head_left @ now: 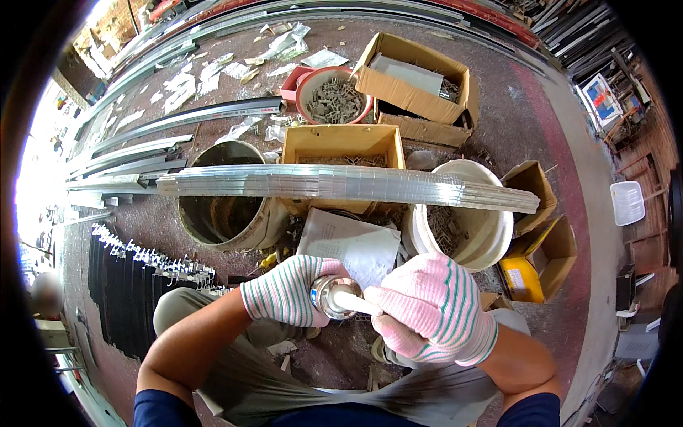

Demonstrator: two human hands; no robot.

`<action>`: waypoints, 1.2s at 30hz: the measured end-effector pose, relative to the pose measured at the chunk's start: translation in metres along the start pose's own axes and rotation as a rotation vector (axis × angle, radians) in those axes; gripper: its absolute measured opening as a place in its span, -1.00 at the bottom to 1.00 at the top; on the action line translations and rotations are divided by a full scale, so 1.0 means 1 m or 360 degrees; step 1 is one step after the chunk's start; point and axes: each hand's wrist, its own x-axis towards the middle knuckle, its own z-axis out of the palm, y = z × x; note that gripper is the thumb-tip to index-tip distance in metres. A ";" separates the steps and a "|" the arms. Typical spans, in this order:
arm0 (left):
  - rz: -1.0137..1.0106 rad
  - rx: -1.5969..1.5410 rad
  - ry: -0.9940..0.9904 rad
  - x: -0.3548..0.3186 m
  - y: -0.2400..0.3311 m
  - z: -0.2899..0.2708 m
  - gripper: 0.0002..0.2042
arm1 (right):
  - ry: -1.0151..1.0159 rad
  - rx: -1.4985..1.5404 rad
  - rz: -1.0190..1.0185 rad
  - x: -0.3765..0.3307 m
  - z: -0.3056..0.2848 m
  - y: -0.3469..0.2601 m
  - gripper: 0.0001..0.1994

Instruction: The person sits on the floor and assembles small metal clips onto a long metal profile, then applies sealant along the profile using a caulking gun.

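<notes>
The left hand [292, 292] grips a small round shiny-rimmed object [327, 290], just beside the right hand [434, 309], whose fingertips pinch the smooth white piece [361, 304] jutting from it; both gloves [455, 295] are striped knit; long silvery strips [341, 182] cross the rim of the white bucket [494, 238]; the left fingers partly hide the object, its kind hard to tell

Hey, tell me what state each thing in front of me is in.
Left hand: gripping small can
Right hand: pinching white stick
White bucket: open, partly filled
Gray bucket: open
Metal strips: side by side, spanning both buckets
Wooden box: open
Yellow box: open
Red-rimmed basin: uncovered, holding small parts
</notes>
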 end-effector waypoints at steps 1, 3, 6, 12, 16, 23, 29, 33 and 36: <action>0.0003 0.0017 0.0004 0.000 0.000 0.000 -0.51 | 0.0033 -0.0049 -0.0005 0.000 0.001 -0.002 -0.69; -0.0021 -0.0023 0.0004 0.000 0.002 0.003 -0.50 | 0.0052 -0.0126 -0.0015 -0.001 0.000 -0.004 -0.69; 0.0000 -0.0120 0.0015 0.002 -0.005 0.006 -0.50 | 0.0039 -0.0194 0.0004 -0.002 -0.001 -0.007 -0.67; -0.0030 -0.0066 0.0003 0.003 0.002 0.009 -0.48 | 0.0016 -0.0266 -0.0022 -0.004 -0.003 -0.007 -0.67; -0.0018 -0.0044 -0.0032 0.005 0.005 0.010 -0.48 | 0.0091 -0.0277 -0.0027 -0.005 -0.004 -0.009 -0.66; 0.0146 -0.0118 0.0010 0.006 0.011 0.016 -0.49 | 0.0119 -0.0146 0.0133 0.002 -0.014 -0.016 -0.76; 0.0308 -0.0398 0.0308 -0.016 0.042 0.019 -0.42 | 0.0481 0.0010 0.0303 0.032 -0.004 -0.025 -0.83; 0.0449 -0.0438 0.0662 -0.037 0.063 0.022 -0.54 | 0.0559 -0.0161 0.0224 0.040 0.006 -0.020 -0.84; 0.0467 -0.0733 0.0989 -0.056 0.068 0.017 -0.63 | 0.0535 0.0108 0.0454 0.039 0.015 -0.027 -0.82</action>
